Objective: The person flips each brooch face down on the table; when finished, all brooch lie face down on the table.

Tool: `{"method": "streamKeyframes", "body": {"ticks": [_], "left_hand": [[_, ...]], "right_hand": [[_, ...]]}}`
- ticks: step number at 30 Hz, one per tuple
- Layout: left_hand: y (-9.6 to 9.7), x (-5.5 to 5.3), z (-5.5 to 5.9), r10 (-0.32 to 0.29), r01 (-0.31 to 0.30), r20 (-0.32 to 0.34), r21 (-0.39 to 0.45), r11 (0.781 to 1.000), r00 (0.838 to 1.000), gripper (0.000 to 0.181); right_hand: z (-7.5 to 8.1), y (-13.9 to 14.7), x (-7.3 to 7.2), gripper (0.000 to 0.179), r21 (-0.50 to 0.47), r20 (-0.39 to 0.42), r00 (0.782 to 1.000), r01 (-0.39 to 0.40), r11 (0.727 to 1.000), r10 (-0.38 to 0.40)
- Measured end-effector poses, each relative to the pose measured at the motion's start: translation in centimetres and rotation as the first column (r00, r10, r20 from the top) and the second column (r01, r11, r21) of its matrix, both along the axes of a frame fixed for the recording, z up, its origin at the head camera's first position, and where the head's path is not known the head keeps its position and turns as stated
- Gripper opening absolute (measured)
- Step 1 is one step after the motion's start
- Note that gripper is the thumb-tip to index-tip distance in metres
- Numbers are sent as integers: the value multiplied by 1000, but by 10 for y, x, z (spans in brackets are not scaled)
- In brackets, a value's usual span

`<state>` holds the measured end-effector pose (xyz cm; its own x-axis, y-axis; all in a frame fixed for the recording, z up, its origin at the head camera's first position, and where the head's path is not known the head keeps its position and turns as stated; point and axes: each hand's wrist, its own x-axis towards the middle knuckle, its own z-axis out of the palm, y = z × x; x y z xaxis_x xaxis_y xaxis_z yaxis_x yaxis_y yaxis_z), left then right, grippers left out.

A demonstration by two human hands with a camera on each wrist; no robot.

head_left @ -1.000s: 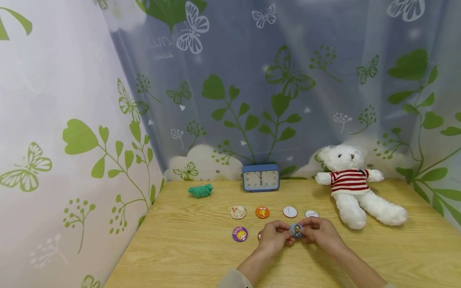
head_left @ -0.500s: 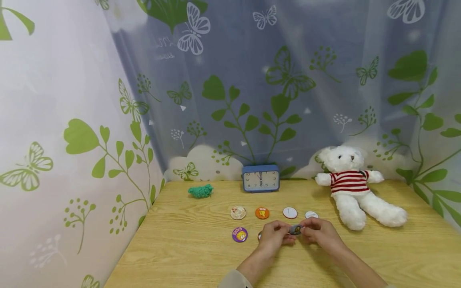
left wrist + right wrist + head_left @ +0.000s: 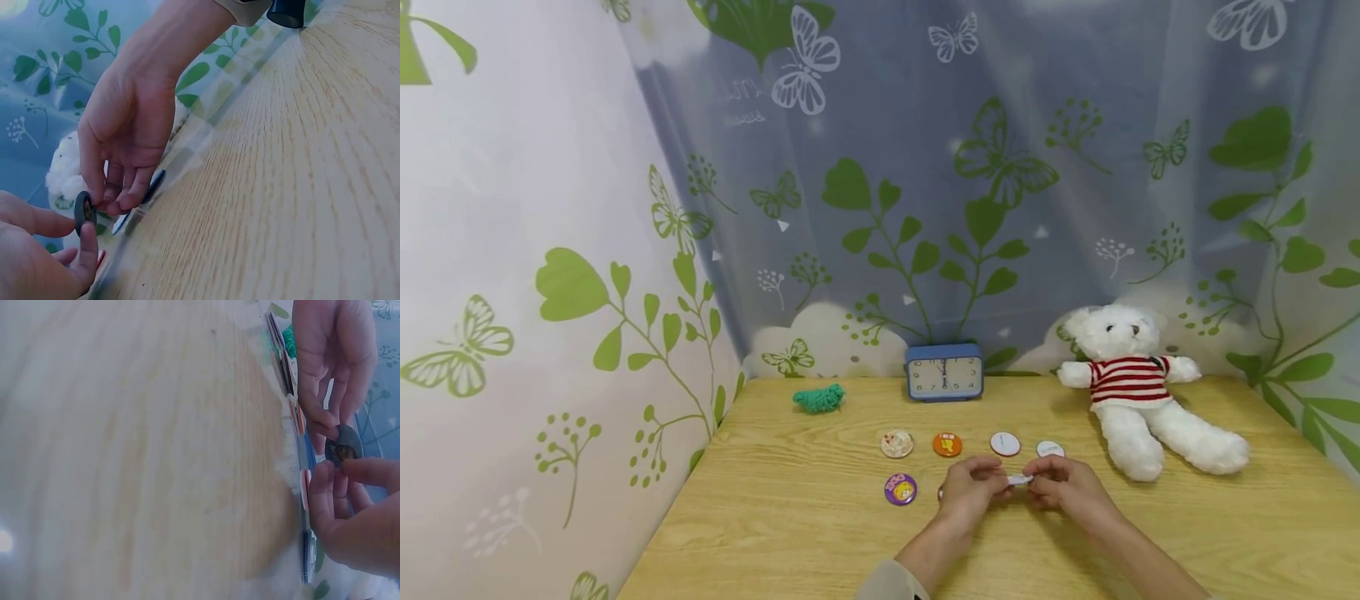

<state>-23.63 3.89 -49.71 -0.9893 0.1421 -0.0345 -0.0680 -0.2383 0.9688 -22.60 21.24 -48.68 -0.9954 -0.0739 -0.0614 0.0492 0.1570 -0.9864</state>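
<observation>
Between both hands a small round button badge point(image 3: 1019, 480) is held above the table, tipped so that the head view catches only a thin pale strip of it. My left hand point(image 3: 967, 493) pinches its left edge, and my right hand point(image 3: 1070, 489) pinches the right edge with thumb and finger. A dark portrait face of the badge point(image 3: 344, 445) shows in the right wrist view. Around the hands lie more badges: a purple one point(image 3: 900, 489), a beige patterned one point(image 3: 897, 443), an orange one point(image 3: 947, 444) and two white ones point(image 3: 1004, 443). Another is mostly hidden behind the left hand.
A blue clock point(image 3: 944, 372) stands at the back of the wooden table point(image 3: 775, 517). Left of it lies a green yarn bundle point(image 3: 819, 399). At the right sits a white teddy bear point(image 3: 1129, 392) in a striped sweater. Patterned curtains close off the back and left.
The badge has turned between the fingers: its portrait faced the head camera, then tilted away, and now a pale thin side shows. Both hands stay in nearly the same place.
</observation>
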Motion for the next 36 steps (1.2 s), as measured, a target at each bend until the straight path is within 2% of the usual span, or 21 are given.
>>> {"method": "streamKeyframes", "body": {"ticks": [5,12,18,26,36], "left_hand": [[0,0,-1,-43,43,15,-17,999,999,30],[1,1,-3,-56,56,5,-25,998,998,29],[1,2,-3,-41,41,2,-39,998,999,27],[0,3,-4,-47,47,4,-11,999,999,21],[-2,4,-1,-55,56,11,-54,997,998,23]], "right_hand": [[0,-1,0,23,-3,25,1000,18,1000,-18],[-1,3,-2,29,-27,52,999,0,1000,2],[-3,3,-3,26,-29,17,999,-42,999,43],[-2,0,0,27,9,-8,1000,-9,1000,9],[-3,1,1,24,30,-22,1000,-4,1000,5]]}}
